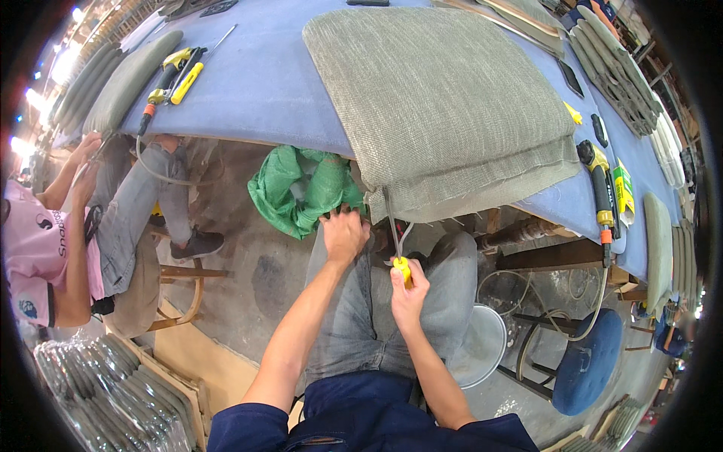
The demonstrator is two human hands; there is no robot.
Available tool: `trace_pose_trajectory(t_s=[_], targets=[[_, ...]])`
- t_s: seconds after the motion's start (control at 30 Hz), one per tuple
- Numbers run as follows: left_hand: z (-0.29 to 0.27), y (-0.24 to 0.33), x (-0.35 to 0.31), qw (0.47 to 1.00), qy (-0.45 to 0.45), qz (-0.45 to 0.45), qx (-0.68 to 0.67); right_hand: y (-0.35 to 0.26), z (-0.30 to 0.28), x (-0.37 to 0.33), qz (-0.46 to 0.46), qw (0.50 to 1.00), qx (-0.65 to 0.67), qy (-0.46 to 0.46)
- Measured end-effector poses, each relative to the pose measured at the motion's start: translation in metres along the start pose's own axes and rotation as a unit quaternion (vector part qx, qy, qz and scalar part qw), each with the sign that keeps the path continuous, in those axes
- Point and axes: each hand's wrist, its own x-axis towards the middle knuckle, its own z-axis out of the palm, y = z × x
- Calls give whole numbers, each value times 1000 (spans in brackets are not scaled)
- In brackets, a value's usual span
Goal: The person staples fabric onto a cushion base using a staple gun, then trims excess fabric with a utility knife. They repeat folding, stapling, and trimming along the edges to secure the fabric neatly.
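Note:
A grey woven-fabric seat pad (444,98) lies on the blue-covered table, its loose, frayed fabric edge hanging over the front. My right hand (409,290) is closed around the yellow handle of a screwdriver-like tool (396,233). The tool's long metal shaft points up and touches the hanging fabric near the pad's left corner. Beside that corner, my left hand (346,237) has bent fingers; their tips are in shadow, and what they grip is hidden. Just beyond it hangs a green plastic sack (282,188).
At right lie a pneumatic stapler (600,181) with a hose and a green-yellow box (623,192). Another stapler (162,87) and a yellow-handled tool (187,83) lie at left. A co-worker (56,233) sits left. A bucket (480,346) and blue stool (591,361) stand on my right.

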Motion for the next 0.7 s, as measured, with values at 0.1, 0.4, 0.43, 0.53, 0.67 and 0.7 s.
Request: trace_pose_trajectory(t_s=[0.1,0.4,0.43,0.53,0.67,0.7], targets=[[0,2,1,1000,-19,-11,4,12,13,10,41,998,8,-51],[0,-3,10,997,-67,4,24,53,54,23,69,983,151,-73],[6,-7,8,997,-72,8,34,50,61,23,57,986,142,-67],[15,-14,13,997,-70,-17,14,50,75,34,32,989,135,-46],[8,-4,9,1000,-15,-10,10,50,60,34,51,988,140,-31],[7,-3,9,1000,-15,-19,3,45,56,30,47,988,143,-24]])
